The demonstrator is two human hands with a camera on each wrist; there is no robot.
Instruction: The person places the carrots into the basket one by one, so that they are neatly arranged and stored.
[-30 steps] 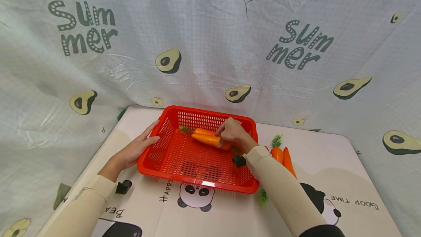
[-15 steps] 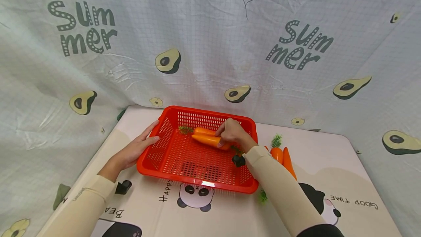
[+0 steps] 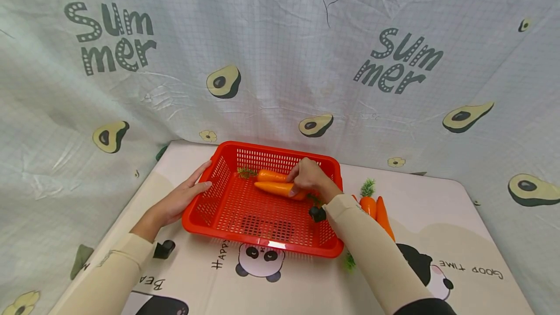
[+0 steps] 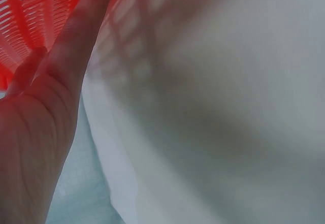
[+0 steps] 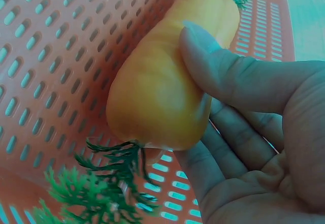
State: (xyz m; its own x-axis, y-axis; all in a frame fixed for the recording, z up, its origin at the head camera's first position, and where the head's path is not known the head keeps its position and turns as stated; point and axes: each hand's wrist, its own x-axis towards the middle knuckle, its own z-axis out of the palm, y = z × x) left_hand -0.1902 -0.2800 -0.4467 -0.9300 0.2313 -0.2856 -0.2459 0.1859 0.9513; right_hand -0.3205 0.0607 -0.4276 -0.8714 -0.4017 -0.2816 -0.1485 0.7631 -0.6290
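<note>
In the head view a red perforated plastic basket (image 3: 262,244) stands on the table, with two orange carrots lying side by side inside. My right hand (image 3: 309,175) pinches the nearer carrot (image 3: 273,188) near its leafy end; the right wrist view shows its thumb pressed on the fat end of the carrot (image 5: 157,92), above the green leaves (image 5: 96,193). Beyond lies the other carrot (image 3: 270,176), leaves to the left, partly covered by that hand. Against the basket's left rim rests my left hand (image 3: 177,201), its fingers fairly straight; the left wrist view shows digits touching the wall.
Right of the basket lie more orange carrots (image 3: 382,215), partly hidden by the right sleeve (image 3: 372,242). A printed mat with a panda (image 3: 261,259) covers the table. Behind hangs a pale cloth (image 3: 271,38) with avocado prints.
The nearer carrot has shifted slightly, and a thin gap now shows between it and the farther one. Both hands and the basket stay nearly still.
</note>
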